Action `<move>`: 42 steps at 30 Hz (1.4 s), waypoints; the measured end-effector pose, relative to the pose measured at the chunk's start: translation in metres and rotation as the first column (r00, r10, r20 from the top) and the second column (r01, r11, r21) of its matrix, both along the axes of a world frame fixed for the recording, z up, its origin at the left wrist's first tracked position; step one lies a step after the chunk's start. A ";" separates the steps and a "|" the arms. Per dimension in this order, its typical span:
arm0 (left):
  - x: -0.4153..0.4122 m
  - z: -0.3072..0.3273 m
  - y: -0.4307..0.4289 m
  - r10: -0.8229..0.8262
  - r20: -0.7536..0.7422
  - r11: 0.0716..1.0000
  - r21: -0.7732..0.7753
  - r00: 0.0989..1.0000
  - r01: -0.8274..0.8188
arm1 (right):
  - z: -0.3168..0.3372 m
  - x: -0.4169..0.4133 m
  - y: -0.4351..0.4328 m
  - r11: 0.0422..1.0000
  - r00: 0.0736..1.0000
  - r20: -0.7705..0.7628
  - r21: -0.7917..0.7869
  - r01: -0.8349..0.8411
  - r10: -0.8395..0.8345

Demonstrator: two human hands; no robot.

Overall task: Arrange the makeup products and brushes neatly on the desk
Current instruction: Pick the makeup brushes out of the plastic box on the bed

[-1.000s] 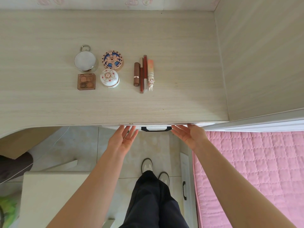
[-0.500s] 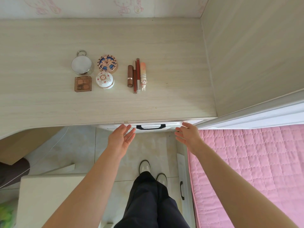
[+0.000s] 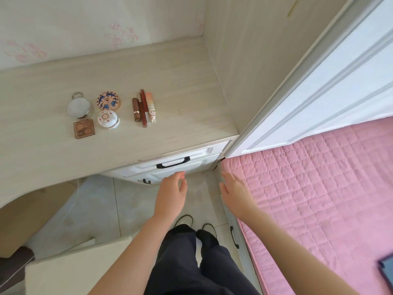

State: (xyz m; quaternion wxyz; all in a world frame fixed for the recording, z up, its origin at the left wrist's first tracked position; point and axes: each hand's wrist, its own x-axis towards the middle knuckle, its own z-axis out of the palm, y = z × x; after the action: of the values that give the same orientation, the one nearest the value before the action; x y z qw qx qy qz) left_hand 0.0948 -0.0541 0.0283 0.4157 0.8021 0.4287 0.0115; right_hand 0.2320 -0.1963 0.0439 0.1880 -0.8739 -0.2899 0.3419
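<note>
On the pale wooden desk [image 3: 174,86] the makeup lies in two groups. A round silver compact [image 3: 79,107], a patterned round case [image 3: 108,101], a square brown palette [image 3: 84,128] and a white domed jar [image 3: 108,119] form a block. To their right a brown lipstick [image 3: 135,109], a dark red stick [image 3: 143,107] and a peach tube [image 3: 151,107] lie side by side. My left hand [image 3: 171,193] and my right hand [image 3: 235,191] hang empty below the desk edge, fingers apart, away from the products.
White drawers with a black handle [image 3: 173,163] sit under the desk edge. A pink quilted bed [image 3: 314,188] fills the right, with a dark phone [image 3: 386,271] at its corner. A white panel [image 3: 319,81] rises beside the desk. A pale stool [image 3: 70,271] stands lower left.
Both hands have dropped away from the desk's front edge and hang lower over the floor. The view has pulled back and tilted right, showing more bed and wall.
</note>
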 end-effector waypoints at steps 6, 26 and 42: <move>0.024 0.027 -0.031 -0.474 -0.087 0.819 0.323 0.876 0.475 | 0.036 -0.020 -0.042 1.000 0.944 0.329 -0.001 0.031 -0.029; 0.007 0.074 -0.155 -0.989 -0.148 -0.058 0.466 0.013 0.883 | 0.063 -0.205 -0.158 0.570 0.538 0.437 -0.070 0.819 -0.721; -0.131 0.078 -0.362 -0.844 -0.123 -0.499 0.541 -0.523 0.677 | 0.068 -0.419 -0.287 -0.096 -0.067 0.470 -0.037 0.995 -0.880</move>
State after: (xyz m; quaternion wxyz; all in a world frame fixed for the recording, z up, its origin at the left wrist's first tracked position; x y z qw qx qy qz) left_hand -0.0363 -0.4156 0.1061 0.1388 0.7994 -0.5777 -0.0889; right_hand -0.1874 -0.4834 0.1124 0.1570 -0.8673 0.4721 0.0147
